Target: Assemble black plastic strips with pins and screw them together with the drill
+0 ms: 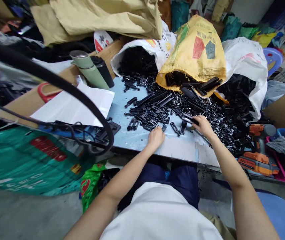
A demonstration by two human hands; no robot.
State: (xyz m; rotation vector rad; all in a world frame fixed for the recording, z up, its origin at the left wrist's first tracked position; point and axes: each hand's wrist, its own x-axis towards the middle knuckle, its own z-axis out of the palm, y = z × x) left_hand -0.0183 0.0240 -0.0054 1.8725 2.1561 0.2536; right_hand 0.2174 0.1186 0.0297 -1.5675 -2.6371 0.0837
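My left hand (156, 136) rests at the near edge of a pile of black plastic parts (148, 113), its fingers curled around or against a small black part (164, 127). To the right, my right hand (202, 125) pinches a long black part (189, 119) that points left above the table. Just below that part stands a small dark piece (183, 127), and a black link-shaped part (174, 128) lies between the two hands. Loose screws and small pieces (219, 123) are heaped beyond and right of my right hand.
Open sacks, one of them yellow (197, 50), spill black parts at the back. An orange cordless drill (258, 150) lies at the right edge. White paper (82, 103), two bottles (90, 70) and a black cable arc (65, 85) are at left.
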